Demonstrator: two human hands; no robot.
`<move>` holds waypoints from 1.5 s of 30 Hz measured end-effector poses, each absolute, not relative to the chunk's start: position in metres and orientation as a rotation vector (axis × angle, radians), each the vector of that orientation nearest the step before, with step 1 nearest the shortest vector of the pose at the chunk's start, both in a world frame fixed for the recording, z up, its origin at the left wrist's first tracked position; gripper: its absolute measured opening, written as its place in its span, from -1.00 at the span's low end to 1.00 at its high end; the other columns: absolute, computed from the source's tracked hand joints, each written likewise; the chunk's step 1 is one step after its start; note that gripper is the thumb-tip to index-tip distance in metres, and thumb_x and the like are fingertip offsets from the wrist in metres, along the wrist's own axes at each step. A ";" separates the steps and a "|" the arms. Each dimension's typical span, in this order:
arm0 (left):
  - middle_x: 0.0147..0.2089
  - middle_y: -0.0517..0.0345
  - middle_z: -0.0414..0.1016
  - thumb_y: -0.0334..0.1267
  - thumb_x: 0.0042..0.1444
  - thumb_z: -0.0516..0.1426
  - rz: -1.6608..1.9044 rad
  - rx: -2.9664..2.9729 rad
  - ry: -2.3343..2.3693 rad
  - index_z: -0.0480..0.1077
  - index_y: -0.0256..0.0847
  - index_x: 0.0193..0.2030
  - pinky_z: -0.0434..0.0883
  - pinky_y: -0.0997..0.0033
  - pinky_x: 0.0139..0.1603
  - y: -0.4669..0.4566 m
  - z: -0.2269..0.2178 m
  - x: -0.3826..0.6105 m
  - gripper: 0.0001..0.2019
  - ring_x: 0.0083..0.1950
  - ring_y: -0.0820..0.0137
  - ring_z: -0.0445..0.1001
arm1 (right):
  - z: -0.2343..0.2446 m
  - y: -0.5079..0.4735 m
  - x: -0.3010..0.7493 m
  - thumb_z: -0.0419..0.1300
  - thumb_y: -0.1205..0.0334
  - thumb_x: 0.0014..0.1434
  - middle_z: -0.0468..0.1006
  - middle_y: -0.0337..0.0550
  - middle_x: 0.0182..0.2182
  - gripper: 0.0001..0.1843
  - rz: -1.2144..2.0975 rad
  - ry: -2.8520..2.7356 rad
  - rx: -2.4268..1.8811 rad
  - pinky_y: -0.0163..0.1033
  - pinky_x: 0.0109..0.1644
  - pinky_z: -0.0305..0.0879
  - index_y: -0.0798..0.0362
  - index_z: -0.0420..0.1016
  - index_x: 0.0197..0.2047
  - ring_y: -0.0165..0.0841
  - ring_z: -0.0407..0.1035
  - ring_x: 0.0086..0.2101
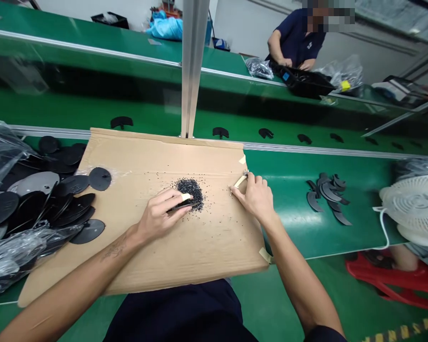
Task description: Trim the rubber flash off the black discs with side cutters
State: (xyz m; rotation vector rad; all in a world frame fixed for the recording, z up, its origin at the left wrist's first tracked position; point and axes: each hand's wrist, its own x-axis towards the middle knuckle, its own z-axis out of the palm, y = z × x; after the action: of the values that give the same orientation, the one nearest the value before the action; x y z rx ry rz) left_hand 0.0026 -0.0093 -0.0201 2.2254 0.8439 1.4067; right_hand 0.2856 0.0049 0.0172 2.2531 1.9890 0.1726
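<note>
My left hand [162, 211] is closed on a thin black plastic piece [184, 205], held edge-on against the cardboard sheet [146, 256]. It sits beside a small heap of black shavings [190, 189]. My right hand [255, 195] is closed round a small trimming tool [239, 181] with a pale handle, resting at the cardboard's right edge. The two hands are about a hand's width apart.
A pile of black oval plastic discs [39, 199] in clear bags lies at the left. A few trimmed black pieces [328, 194] lie on the green bench at the right, near a white fan [413, 209]. More pieces ride the conveyor [264, 133]. A person [296, 40] works across the line.
</note>
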 end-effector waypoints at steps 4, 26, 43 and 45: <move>-0.26 0.05 0.58 -0.26 0.30 0.24 1.406 2.248 0.864 0.55 -0.29 0.00 0.44 0.40 -0.26 -0.008 -0.019 0.001 -0.80 -0.27 0.42 0.48 | 0.017 0.015 0.283 0.20 0.07 0.20 0.48 0.25 -0.05 -0.35 0.239 2.106 2.166 -0.08 -0.12 0.26 0.27 0.26 0.25 0.03 0.33 -0.07; -0.20 0.07 0.57 -0.23 0.27 0.28 1.507 2.117 0.912 0.53 -0.26 -0.02 0.55 0.45 -0.18 0.009 -0.011 -0.008 -0.79 -0.18 0.44 0.56 | 0.029 0.026 0.226 0.24 0.15 0.28 0.52 -0.08 -0.05 -0.59 -1.614 3.076 1.534 -0.06 -0.01 0.40 -0.10 0.45 0.20 -0.23 0.41 -0.09; -0.16 0.09 0.56 -0.36 0.29 0.24 1.290 2.248 0.863 0.52 -0.17 0.00 0.52 0.37 -0.16 0.007 -0.010 -0.013 -0.83 -0.15 0.41 0.54 | 0.008 0.015 0.237 0.30 0.32 0.27 0.63 -0.05 -0.19 -0.65 -0.431 3.495 1.283 -0.16 -0.26 0.43 0.02 0.44 0.11 -0.27 0.50 -0.29; -0.16 0.07 0.57 -0.37 0.29 0.24 1.290 2.237 0.854 0.52 -0.19 0.00 0.53 0.36 -0.16 0.007 -0.010 -0.013 -0.84 -0.15 0.40 0.55 | 0.007 0.015 0.238 0.31 0.29 0.27 0.64 -0.04 -0.19 -0.64 -0.432 3.504 1.261 -0.17 -0.25 0.45 0.04 0.44 0.12 -0.27 0.51 -0.29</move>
State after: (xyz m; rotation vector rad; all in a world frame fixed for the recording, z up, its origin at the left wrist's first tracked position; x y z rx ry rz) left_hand -0.0127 0.0067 -0.0101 2.2369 0.8535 1.2895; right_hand 0.2380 0.0148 0.0075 1.2606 3.5040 -0.4321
